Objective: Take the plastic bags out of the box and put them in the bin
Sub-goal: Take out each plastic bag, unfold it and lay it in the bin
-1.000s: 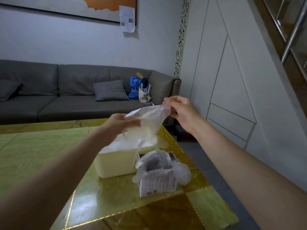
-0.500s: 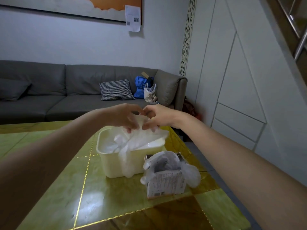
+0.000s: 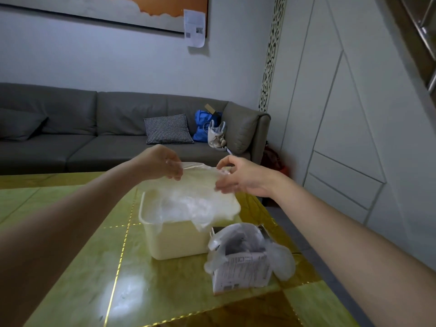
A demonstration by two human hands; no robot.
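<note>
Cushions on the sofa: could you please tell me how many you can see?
2. A checked cushion leans against the backrest near the sofa's right end; a plain grey cushion sits at its far left, cut by the frame edge. More may lie out of view.

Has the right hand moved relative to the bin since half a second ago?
Yes. The right hand has drawn rightward from above the bin's middle toward its right edge, apart from the left hand, stretching the plastic bag.

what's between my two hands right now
In the head view, the top edge of a clear plastic bag stretches between the left hand and right hand, above the cream bin.
</note>
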